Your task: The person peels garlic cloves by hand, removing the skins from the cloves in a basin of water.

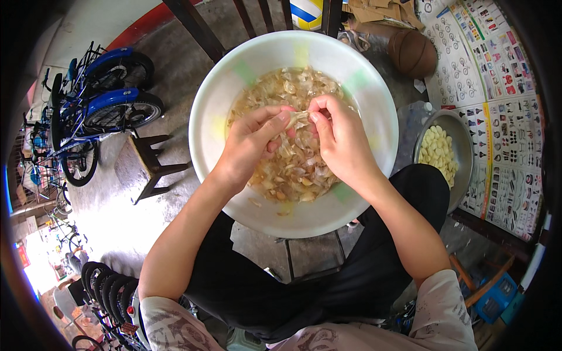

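Over a wide pale plastic basin [209, 145], both hands meet at a garlic clove [298, 118] with papery skin. My left hand [250, 140] grips the clove between thumb and fingers. From the other side, my right hand [340, 131] pinches the loose skin with thumb and forefinger. Wet garlic skins and cloves [298, 177] fill the basin's bottom, lying in water. To the right, beside my knee, a metal bowl [466, 149] contains peeled garlic cloves [437, 153]. The fingers partly hide the clove.
A wooden chair back [252, 17] stands behind the basin. Left of it are a small wooden stool [147, 166] and blue bicycles [116, 105]. A clear plastic bottle [410, 118], a brown basketball [412, 53] and a printed parts poster [496, 118] are on the right.
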Demonstrator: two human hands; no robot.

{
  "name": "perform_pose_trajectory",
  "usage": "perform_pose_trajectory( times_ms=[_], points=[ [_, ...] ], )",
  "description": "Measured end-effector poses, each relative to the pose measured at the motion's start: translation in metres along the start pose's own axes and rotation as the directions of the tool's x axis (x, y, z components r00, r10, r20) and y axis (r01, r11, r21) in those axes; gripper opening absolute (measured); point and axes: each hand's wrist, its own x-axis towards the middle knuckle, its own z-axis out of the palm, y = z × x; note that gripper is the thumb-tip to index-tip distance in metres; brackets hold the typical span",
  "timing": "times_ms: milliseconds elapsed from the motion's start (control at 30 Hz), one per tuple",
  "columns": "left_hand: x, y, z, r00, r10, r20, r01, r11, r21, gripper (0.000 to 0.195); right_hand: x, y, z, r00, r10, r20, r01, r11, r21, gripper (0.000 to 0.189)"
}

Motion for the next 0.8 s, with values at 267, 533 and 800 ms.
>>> perform_pose_trajectory(
  times_ms=[267, 533, 800],
  points=[
    [0.003, -0.003, -0.007, 0.999, -0.025, -0.024, 0.025, 1.000, 0.000, 0.036, 0.009, -0.014, -0.001, 0.950, -0.290, -0.114, 0.280, 0.955, -0.093, 0.022],
    [0.000, -0.003, -0.009, 0.999, -0.005, 0.037, -0.002, 0.984, 0.176, 0.048, 0.015, 0.006, -0.014, 0.900, -0.415, 0.132, 0.429, 0.897, -0.104, 0.014],
    [0.000, -0.003, -0.014, 0.995, -0.046, 0.083, 0.020, 0.955, 0.295, 0.048, 0.012, 0.005, -0.015, 0.894, -0.361, 0.265, 0.416, 0.889, -0.190, 0.012]
  ],
)
